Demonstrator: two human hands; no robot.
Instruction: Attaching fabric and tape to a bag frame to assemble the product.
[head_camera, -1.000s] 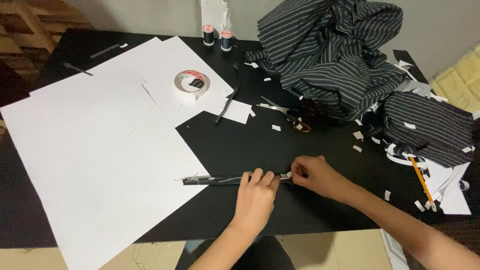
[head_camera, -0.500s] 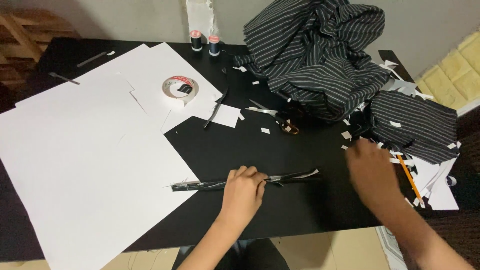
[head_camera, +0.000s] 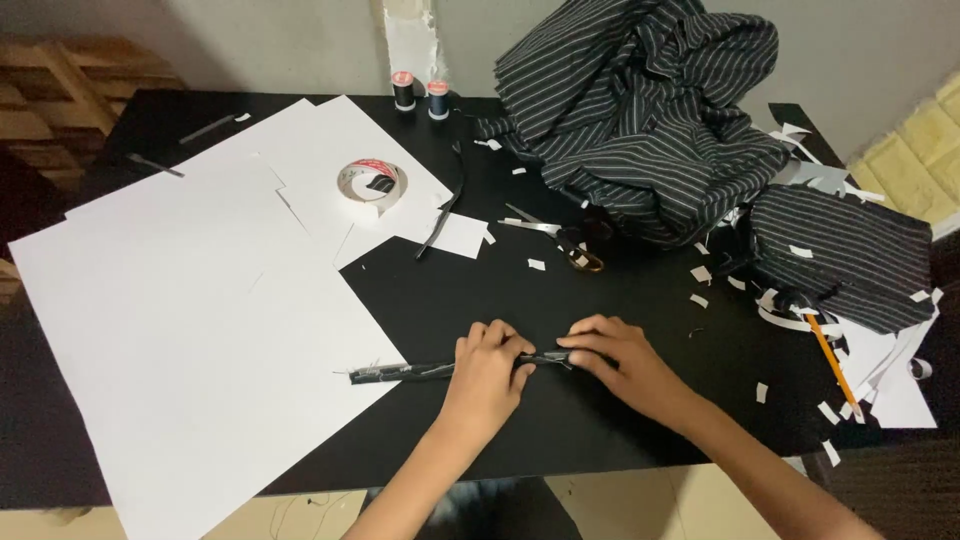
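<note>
Black fabric, a narrow strip (head_camera: 440, 370) of it, lies flat near the lower middle of the frame, running left to right across the dark tabletop (head_camera: 600, 420), with its left end resting on the edge of a big white paper sheet (head_camera: 180, 330). The left hand (head_camera: 490, 365) presses down on the strip's middle with fingers curled and close together. The right hand (head_camera: 620, 355) sits just beside it to the right, fingertips drawn together and pinching the strip's right end; the two hands nearly touch.

Above them, toward the upper middle, a roll of tape (head_camera: 372, 182) rests on another white sheet. A pair of scissors (head_camera: 555, 238) lies just right of centre, close to the edge of a heap of striped dark cloth (head_camera: 640, 110) that fills the upper right. A smaller folded piece of striped cloth (head_camera: 850, 255) sits at the right edge, with a pencil (head_camera: 832, 352) lying just below it. Small white paper scraps (head_camera: 700, 273) are scattered over the tabletop between the scissors and the pencil. Two thread spools (head_camera: 420, 95) stand at the top centre, near the wall.
</note>
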